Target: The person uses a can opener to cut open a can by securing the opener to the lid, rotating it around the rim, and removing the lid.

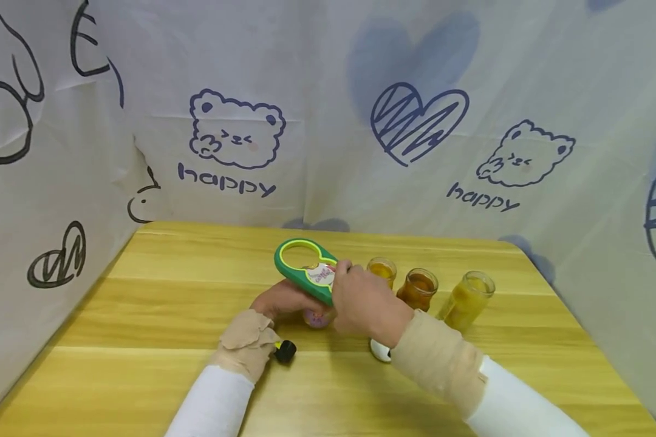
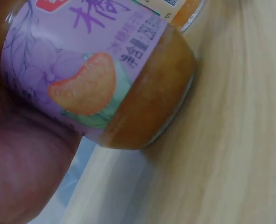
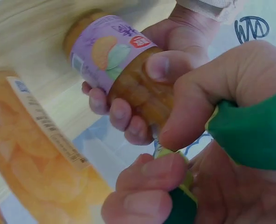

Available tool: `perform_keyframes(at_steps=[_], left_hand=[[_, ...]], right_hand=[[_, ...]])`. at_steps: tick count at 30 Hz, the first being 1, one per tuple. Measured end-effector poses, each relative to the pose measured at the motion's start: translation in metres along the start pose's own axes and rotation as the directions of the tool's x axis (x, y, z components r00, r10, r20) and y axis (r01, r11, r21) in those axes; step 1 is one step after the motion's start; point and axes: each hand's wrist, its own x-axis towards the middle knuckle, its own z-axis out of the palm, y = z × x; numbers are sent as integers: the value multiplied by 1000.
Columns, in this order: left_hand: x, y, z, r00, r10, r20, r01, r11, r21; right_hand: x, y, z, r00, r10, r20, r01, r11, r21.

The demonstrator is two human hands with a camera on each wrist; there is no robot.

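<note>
My left hand (image 1: 287, 299) wraps its fingers and thumb round a glass jar (image 3: 110, 51) of orange fruit with a purple label. In the left wrist view the jar's label (image 2: 82, 84) shows a mandarin segment, and its base sits low by the table. A green jar opener (image 1: 321, 277) with a yellow-lined ring lies over the jar's top end, gripped by my right hand (image 1: 367, 301). Right fingers curl round the opener's green body (image 3: 254, 133) close to the jar's mouth. The jar's lid is hidden behind the hand and opener.
Three lidless jars stand right of my hands: an orange one (image 1: 382, 271), a brown-orange one (image 1: 417, 291) and a yellow one (image 1: 466, 301). A white round lid (image 1: 380, 350) lies under my right wrist. By my left wrist is a black-and-yellow object (image 1: 285, 352). Printed cloth (image 1: 328, 121) hangs behind.
</note>
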Motion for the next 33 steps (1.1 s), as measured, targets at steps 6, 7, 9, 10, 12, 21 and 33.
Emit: perform_keyframes(at_steps=[6,7,9,10,12,21,33], left_hand=[[-2,-5,-4,999,-13,48,13,1000,-11],[-2,-6,-5,998,-7,60,7,1000,-8],[-3,-7,-6,996,0,90,2,1000,-15],[-3,-8,-7,995,2,105,0,1000,-19],[-3,-8,-8,991,7,130,-4,1000,-22],[1,-3,-12,970,54,238,-45,998,-40],[2,6,-22,938,24,347,-35,999,26]], right_hand=[[-3,-1,6,1000,5,-25,-6,999,-51],[-4,-2,7,999,4,-33,-6,999,-52],[-6,-4,8,999,5,-44,-7,998,-57],[-7,-4,9,999,7,-44,-9,999,-52],[-8,-5,10,999,8,-44,-10,999,-50],[-16,0,14,992,-9,-125,1,998,-63],[-20,2,10,978,-74,-194,62,996,-71]])
